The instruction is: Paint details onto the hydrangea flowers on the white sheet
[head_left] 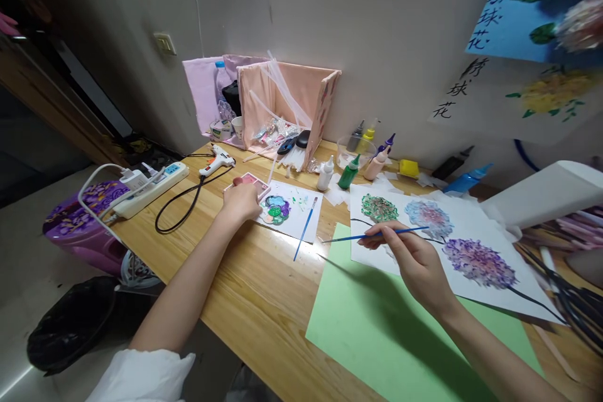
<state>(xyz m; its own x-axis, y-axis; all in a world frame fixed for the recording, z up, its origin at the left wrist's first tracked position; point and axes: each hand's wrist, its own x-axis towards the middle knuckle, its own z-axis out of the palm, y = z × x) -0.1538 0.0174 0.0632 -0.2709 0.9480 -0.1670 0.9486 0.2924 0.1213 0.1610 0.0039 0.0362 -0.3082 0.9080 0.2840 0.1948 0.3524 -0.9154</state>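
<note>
My right hand (414,264) pinches a thin blue paintbrush (377,235) held level over a white sheet (466,226) painted with three round flowers, green, blue and purple. That sheet lies on a green paper (377,333). My left hand (241,200) is stretched out to the left, its fingers curled on a pink box (252,183) beside a paint palette (276,209) on a small white paper. A second blue brush (305,228) lies loose on the wooden table (226,276) between my hands.
Small paint bottles (349,171) stand along the wall behind the painting. A glue gun (215,162) and a power strip (151,188) sit at the table's left end. A pink open box (287,107) stands at the back. A black bin (70,323) is on the floor.
</note>
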